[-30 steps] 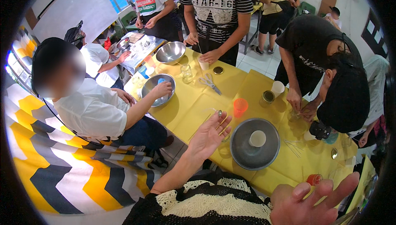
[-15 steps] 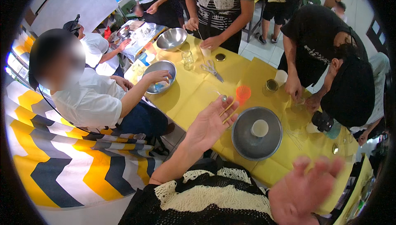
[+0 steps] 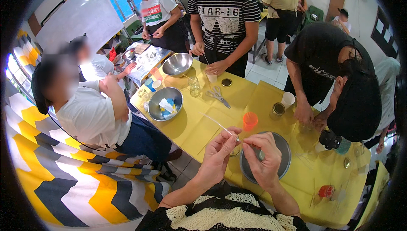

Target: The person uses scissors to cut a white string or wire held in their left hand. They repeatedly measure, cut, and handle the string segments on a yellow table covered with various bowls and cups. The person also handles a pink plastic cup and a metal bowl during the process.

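Above the table's near side, my left hand (image 3: 219,152) pinches a thin white candle wick (image 3: 217,122) that points up to the far left. A small shiny metal tab (image 3: 237,139) sits at the wick's lower end, between both sets of fingertips. My right hand (image 3: 266,160) is closed in a pinch at this tab, though its fingertips partly hide the contact. Below the right hand stands a dark grey bowl (image 3: 285,146), and the pale cup inside it is mostly hidden by that hand. An orange plastic cup (image 3: 250,121) is just beyond the bowl.
The yellow-covered table (image 3: 199,140) also bears scissors (image 3: 218,97), a glass jar (image 3: 194,87) and two steel bowls, one (image 3: 165,104) nearer me. A red cup (image 3: 326,191) stands at the near right. Co-workers stand left, across and right, working with their hands or standing by.
My right hand has come in from the lower right, from spread fingers to a pinch beside the left. The co-worker at left has drawn a hand out of the steel bowl.
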Available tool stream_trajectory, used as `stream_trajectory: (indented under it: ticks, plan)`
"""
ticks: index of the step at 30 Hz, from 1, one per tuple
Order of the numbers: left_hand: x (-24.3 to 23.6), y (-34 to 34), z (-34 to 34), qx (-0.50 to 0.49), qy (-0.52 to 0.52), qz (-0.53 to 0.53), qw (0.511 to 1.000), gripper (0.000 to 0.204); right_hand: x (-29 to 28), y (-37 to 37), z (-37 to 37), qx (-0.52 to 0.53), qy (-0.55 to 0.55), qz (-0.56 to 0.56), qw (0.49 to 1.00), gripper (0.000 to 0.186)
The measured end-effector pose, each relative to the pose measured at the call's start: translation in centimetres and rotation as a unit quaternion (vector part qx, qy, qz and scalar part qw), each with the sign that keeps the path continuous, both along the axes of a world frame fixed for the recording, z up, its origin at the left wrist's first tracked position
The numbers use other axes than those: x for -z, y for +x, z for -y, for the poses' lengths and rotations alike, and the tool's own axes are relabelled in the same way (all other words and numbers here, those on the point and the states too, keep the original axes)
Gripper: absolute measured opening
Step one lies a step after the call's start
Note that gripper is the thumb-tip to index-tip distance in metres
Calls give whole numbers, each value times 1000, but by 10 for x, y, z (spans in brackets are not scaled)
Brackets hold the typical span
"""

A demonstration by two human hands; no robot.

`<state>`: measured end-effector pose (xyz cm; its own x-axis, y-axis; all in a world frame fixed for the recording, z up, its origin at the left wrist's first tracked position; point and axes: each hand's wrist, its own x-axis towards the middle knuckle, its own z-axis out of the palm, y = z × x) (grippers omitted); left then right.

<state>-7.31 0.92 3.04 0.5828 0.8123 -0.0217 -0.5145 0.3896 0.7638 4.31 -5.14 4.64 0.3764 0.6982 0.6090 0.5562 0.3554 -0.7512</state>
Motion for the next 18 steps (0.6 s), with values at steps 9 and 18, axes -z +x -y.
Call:
stream_trajectory:
  ticks: [9,18]
  plan:
    - [0,1,5,-43,96,-19,994,3,0,-4,-2,-16,2,-22,1000,17]
    - [1,1,6,-77,172,-69,980,6,4,-1,-1,-32,10,-26,999,19]
